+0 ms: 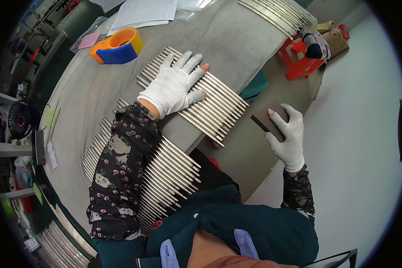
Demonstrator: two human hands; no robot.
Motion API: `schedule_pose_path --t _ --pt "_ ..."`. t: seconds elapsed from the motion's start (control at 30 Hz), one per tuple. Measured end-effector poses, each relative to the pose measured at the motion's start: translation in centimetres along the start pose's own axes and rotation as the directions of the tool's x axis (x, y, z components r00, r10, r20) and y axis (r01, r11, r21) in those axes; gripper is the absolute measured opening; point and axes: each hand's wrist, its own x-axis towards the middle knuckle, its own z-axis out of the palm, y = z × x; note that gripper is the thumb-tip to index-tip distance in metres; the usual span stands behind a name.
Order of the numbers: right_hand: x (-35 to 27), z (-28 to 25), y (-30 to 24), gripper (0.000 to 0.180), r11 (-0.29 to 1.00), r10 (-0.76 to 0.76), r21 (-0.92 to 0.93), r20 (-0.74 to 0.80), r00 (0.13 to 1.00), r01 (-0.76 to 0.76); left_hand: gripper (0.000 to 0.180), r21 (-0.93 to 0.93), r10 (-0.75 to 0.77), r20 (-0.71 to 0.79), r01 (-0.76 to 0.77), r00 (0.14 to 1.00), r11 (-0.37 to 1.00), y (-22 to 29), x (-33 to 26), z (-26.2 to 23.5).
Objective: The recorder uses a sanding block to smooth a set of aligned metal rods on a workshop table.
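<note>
My left hand [172, 87], in a white glove with bare tips showing on some fingers, lies flat with fingers spread on a row of shiny metal rods [219, 102]. These rods lie side by side, their near right ends jutting past the table edge. My right hand [290, 136], gloved the same way, is raised off the table to the right. It grips a dark brown rectangular sanding block [277, 120] between thumb and fingers, apart from the rods. A second row of metal rods [169, 174] lies nearer me, partly hidden under my left forearm.
On the grey table [201, 35] stand an orange and blue tape dispenser [116, 47] and paper sheets [143, 15]. More rods [274, 15] lie at the far right. A red stool [299, 62] with a bag stands beyond the edge. A black fan [22, 118] is at left.
</note>
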Motion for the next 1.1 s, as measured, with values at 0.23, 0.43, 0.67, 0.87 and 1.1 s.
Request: schedule_pose_path --t 0.23,0.43,0.67,0.87,1.1 --pt "2.0 1.3 -0.6 0.054 0.998 -0.064 0.028 0.021 0.998 0.063 0.068 -0.003 -0.036 0.05 0.037 0.998 0.999 -0.3 1.4 0.0" --pt "1.8 1.5 -0.2 0.058 0.998 -0.063 0.022 -0.064 0.996 0.065 0.066 0.02 -0.036 0.025 0.036 0.999 0.999 -0.8 2.2 -0.2" --pt "2.0 2.6 -3.8 0.052 0.973 -0.203 0.11 -0.016 0.979 0.204 0.063 -0.024 -0.052 0.006 0.052 0.999 0.998 -1.1 1.5 0.3" --pt "2.7 0.8 -4.2 0.055 0.988 -0.116 0.087 -0.093 0.989 0.124 0.064 -0.082 -0.064 0.02 0.065 0.998 0.994 -0.6 1.7 0.3" --pt "1.7 2.2 0.5 0.054 0.971 0.061 -0.211 -0.236 0.97 -0.112 0.066 -0.031 -0.056 0.048 0.058 0.997 0.998 -1.0 2.2 -0.1"
